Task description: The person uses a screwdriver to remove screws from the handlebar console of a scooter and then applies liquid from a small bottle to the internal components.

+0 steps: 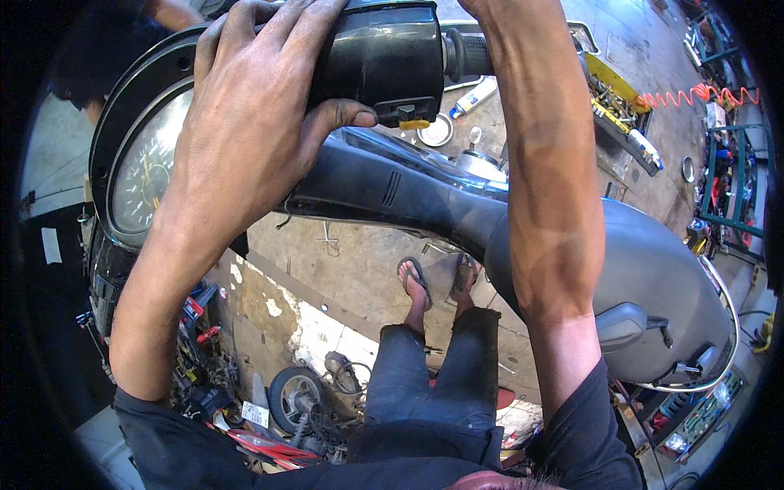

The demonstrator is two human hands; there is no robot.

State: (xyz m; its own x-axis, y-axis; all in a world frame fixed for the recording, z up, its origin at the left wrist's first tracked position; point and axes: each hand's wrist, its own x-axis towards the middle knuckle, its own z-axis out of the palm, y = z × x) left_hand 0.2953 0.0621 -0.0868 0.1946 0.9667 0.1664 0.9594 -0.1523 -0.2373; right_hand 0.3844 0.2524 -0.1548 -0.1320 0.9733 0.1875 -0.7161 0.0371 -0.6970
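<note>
My left hand point(245, 114) lies over the black handlebar cover point(380, 57) of a scooter. Its fingers wrap across the top and its thumb presses the near side, close to a switch with a yellow-orange button point(414, 124). Left of the hand is the round speedometer point(147, 180), partly covered by the wrist. A ribbed black handle grip point(467, 55) sticks out to the right of the cover. My right forearm reaches up past this grip, but the right hand point(488, 6) is cut off at the upper edge, with its fingers out of sight.
The dark scooter body point(392, 184) runs right to a grey-black seat point(653, 269). Beyond it stand a yellow toolbox point(616, 86), a spray can point(474, 96) and a coiled red hose point(694, 95). A wheel point(296, 398) and loose parts lie lower left. Another person point(122, 49) is at upper left.
</note>
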